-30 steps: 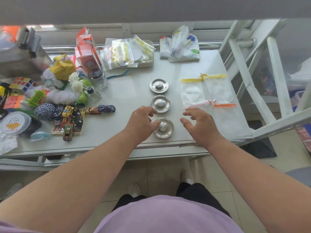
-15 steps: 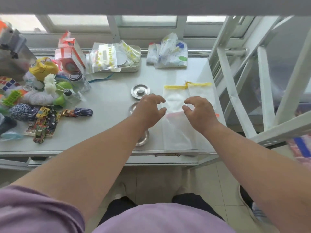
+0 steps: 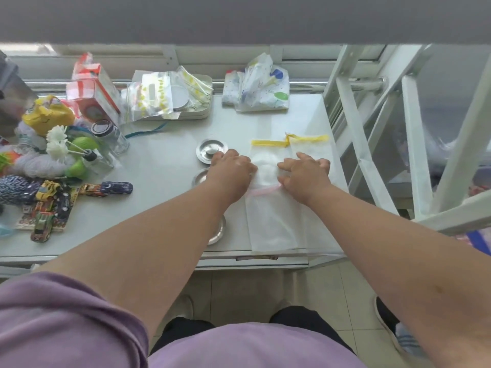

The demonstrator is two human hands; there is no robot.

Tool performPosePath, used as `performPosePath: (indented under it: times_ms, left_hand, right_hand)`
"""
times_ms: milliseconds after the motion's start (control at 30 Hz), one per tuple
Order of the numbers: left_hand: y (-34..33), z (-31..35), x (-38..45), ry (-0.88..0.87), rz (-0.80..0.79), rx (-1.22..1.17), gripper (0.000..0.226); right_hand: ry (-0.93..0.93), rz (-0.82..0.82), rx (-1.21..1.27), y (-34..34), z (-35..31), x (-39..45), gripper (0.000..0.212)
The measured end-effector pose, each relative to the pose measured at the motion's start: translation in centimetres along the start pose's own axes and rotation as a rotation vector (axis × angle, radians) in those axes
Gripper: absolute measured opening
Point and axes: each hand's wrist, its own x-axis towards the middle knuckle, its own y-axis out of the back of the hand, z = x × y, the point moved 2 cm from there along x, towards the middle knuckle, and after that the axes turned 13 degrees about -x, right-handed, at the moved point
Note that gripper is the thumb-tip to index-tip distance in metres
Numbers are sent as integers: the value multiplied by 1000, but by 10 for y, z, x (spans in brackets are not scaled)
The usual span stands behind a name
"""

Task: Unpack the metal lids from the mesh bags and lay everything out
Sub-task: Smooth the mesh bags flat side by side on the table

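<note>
Both hands, left point(image 3: 230, 173) and right point(image 3: 305, 175), press flat on the mesh bags point(image 3: 271, 216) at the tabletop point(image 3: 170, 166) right side, grip released; three metal lids point(image 3: 211, 151) lie just left

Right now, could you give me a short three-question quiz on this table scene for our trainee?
1. True or false: both hands rest on the mesh bags.
2. What colour is the drawstring on the far mesh bags: A yellow, B blue, C black?
3. Which metal lid is fully in view?

Key:
1. True: left hand and right hand press on them.
2. A, yellow drawstring.
3. The farthest lid; the left arm covers part of the others.
</note>
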Motion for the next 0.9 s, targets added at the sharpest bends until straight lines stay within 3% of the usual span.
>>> performPosePath:
  times_ms: [367,567,900]
  left_hand:
    - [-3,-11,6,18,65,41,20]
    - [1,-6,-10,8,20,110,27]
    - [5,3,-9,60,-17,50,38]
  right_hand:
    - [39,72,-45,-1,-14,22,33]
    - [117,134,29,4,-20,15,33]
    - [17,89,138,8,2,-5,52]
